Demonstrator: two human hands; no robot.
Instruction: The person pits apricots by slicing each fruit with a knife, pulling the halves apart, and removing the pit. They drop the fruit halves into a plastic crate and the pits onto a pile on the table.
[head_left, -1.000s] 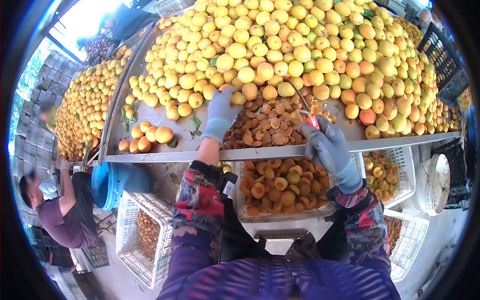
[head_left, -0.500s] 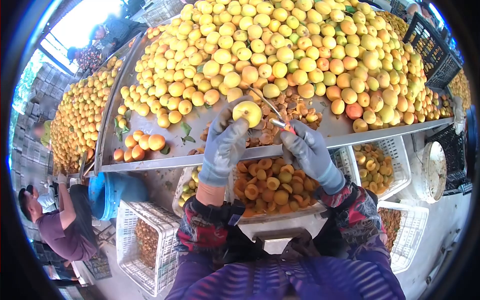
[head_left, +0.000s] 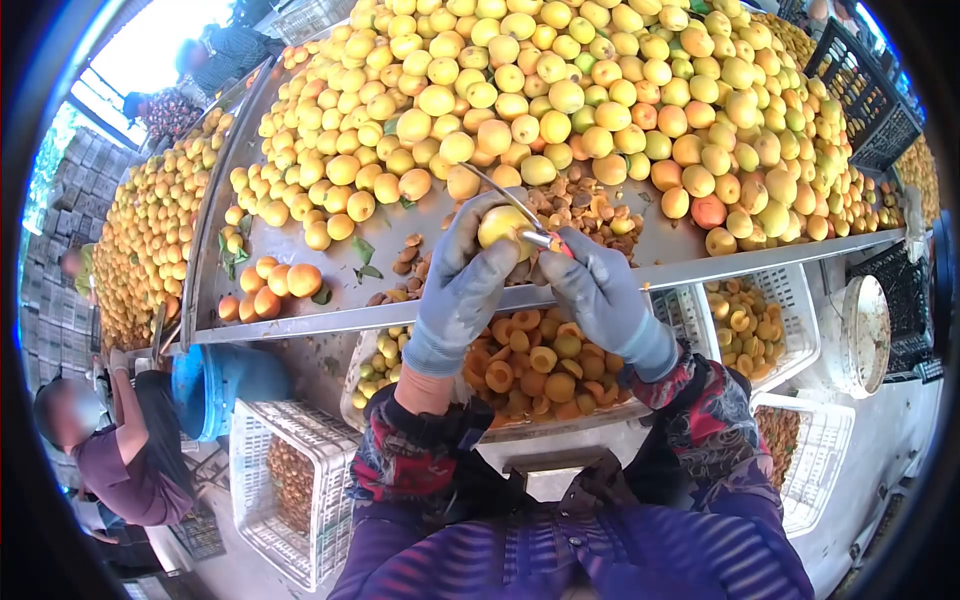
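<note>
My left hand (head_left: 456, 290), in a grey work glove, is closed around a yellow apricot (head_left: 502, 224) above the front edge of the metal table. Gloved likewise, my right hand (head_left: 603, 298) grips a knife (head_left: 496, 186) with an orange-red handle and a long thin metal blade. The metal near the handle meets the apricot's right side, and the blade points up and left across its top. Whether it has cut in is hard to see. Behind my hands lie brown pits and scraps (head_left: 590, 205). Below them, apricot halves (head_left: 540, 360) fill a container.
A large heap of apricots (head_left: 560, 100) covers the metal table (head_left: 345, 312). White crates (head_left: 300, 420) and a blue barrel (head_left: 225, 385) stand on the floor at left. To the right are a white bucket (head_left: 865, 335) and a black crate (head_left: 860, 90). Another person (head_left: 135, 470) sits at left.
My right hand has moved left and up to the apricot, bringing the knife's metal against it. My left hand has shifted slightly right. The view has moved a little.
</note>
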